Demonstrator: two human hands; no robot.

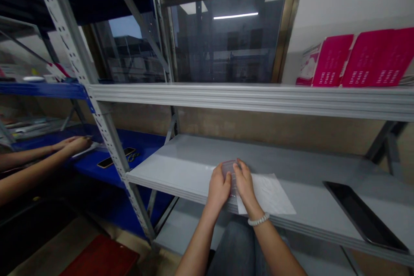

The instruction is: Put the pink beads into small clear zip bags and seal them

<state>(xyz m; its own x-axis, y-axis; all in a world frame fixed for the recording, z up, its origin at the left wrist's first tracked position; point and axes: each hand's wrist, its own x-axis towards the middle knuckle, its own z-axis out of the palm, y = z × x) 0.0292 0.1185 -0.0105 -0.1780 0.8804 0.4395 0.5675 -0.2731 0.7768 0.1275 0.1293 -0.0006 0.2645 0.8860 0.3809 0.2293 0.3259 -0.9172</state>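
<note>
Between my hands is a small clear zip bag [229, 167] with a reddish line along its top edge. My left hand [220, 184] grips its left side, thumb on the near face. My right hand [243, 183] pinches the right side near the top corner; a pale beaded bracelet circles that wrist. Whether anything lies inside the bag I cannot tell. Beneath and right of my right hand, a white translucent sheet or bag [271, 194] rests on the grey shelf [300, 168], reaching its front edge.
A dark tablet-like slab [365, 215] lies at the right of the shelf. Pink boxes [365, 60] stand on the upper shelf. A perforated upright post [110, 138] rises at left. Beyond it, another person's hands [76, 143] work over a blue shelf [148, 138] holding a phone-like object [115, 158].
</note>
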